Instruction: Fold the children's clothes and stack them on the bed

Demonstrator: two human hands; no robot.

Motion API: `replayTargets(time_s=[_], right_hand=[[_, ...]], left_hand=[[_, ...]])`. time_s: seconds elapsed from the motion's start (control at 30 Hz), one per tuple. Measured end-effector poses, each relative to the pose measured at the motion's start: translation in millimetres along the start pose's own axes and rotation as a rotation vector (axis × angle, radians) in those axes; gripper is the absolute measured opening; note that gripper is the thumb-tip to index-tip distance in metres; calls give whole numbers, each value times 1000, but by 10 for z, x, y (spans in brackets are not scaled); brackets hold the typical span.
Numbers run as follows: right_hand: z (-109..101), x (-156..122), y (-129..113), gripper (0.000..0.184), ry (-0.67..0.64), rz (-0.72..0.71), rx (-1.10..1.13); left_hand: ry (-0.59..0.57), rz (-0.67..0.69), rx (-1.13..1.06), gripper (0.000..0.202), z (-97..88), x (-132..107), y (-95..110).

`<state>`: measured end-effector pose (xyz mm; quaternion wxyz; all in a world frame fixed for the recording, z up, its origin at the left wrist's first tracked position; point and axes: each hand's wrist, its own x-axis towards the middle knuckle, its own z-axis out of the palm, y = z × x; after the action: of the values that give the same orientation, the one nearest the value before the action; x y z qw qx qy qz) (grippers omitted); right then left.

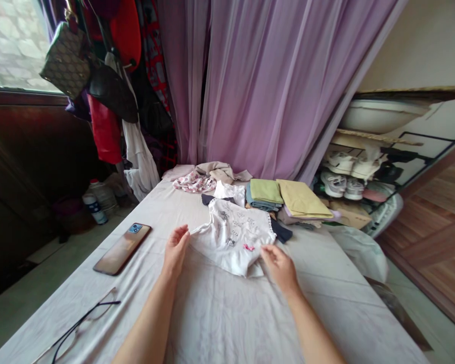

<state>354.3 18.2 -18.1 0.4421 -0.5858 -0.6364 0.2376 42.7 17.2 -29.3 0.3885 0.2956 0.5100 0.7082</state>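
Note:
A small white printed garment [237, 237] with grey drawings, a pink bow and scalloped edging is partly spread out in front of me. Its exact kind is hard to make out. My left hand [176, 251] pinches its left edge, where the cloth is drawn to a point. At the lower right edge, my right hand [279, 264] has its fingers closed on the cloth. Dark navy cloth [281, 231] shows from under the garment on the right. Just behind lies another white piece of clothing [229, 192].
Folded green cloth [265, 190] and folded yellow cloth [303, 197] top piles at the back right. Crumpled clothes [194, 182] lie at the back. On the left of the sheet-covered surface are a phone [122, 249] and glasses [81, 321]. A shoe rack [364, 167] stands to the right.

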Motion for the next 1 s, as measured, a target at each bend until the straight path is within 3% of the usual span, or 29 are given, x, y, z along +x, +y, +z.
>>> replayTargets(time_s=[0.1,0.2,0.3,0.37,0.47,0.6,0.7,0.77,0.87,0.93,1.0], right_hand=[[210,-311,-145,23,-184,-239,-75],[299,-436,-232,24,-224,-338,-212],[330,-460,-292,41,-215,-326,-375],[351,-450,-332,43,-204,-304,-466],[365,-401,-368,27,-192,-281,-587],[268,-281,-319,34,-172,-245,-673],[108,-169,-257,36,-113,-189,-656],[-11,-91,-241,37,-33,-141,-604],[-170,22,-270,35,104,-37,-463],[-261,82,-314,35,162,18,-369],[-349,121,-367,34,192,15,-308]], left_hand=[[-10,244,695,25,-40,-19,-13],[-43,287,1189,31,-31,-84,6],[-99,269,1375,28,15,-121,33],[-109,258,1403,23,46,-118,61],[-97,236,1400,21,69,-95,128],[-88,143,1280,21,67,-58,246],[-92,118,1065,17,93,-52,351],[-167,66,816,22,137,-83,446],[-349,-93,406,51,211,-181,632],[-445,-185,258,63,242,-250,762],[-485,-227,216,62,244,-295,869]])
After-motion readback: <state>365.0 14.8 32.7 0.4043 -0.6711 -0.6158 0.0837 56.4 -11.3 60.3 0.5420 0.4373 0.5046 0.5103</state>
